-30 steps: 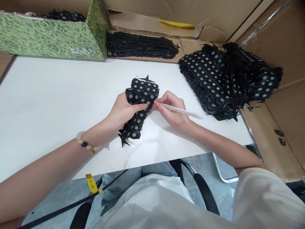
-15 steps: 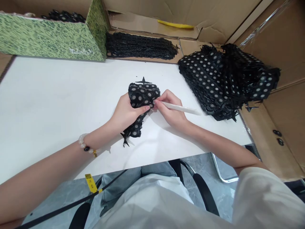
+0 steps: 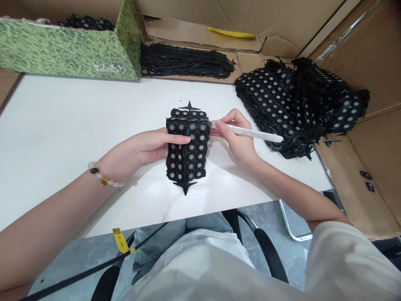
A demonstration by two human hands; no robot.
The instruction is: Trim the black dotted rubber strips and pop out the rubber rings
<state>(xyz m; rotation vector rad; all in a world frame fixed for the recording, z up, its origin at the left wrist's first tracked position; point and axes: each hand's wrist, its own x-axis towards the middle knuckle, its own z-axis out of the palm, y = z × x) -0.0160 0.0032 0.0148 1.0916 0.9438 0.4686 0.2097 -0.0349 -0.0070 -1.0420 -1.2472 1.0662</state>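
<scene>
Black disc sheet (image 3: 196, 156) is over the table (image 3: 62, 125), to the right of the green box (image 3: 78, 52) and nearer the wearer; can't tell if its underside touches down. Left hand (image 3: 142, 146) grip: closed on the sheet's left side, thumb flat across the front, other fingers mostly hidden. Probably clamps it there so the right edge is free and firm. Right hand (image 3: 239, 136) grip: closed pen-style on a white-handled tool (image 3: 257, 134), working end at the sheet's right edge; exact contact unclear. Pen hold likely gives fine tip control. Green box: open top, black pieces (image 3: 86, 21) piled inside, some pale stuff farther left, unidentifiable. Flat black stack (image 3: 184, 60) lies just right of the box on cardboard (image 3: 246, 65), presumably to keep it tidy. Black heap (image 3: 269, 98) sits well right of the box, loosely piled, likely for easy right-hand reach.
</scene>
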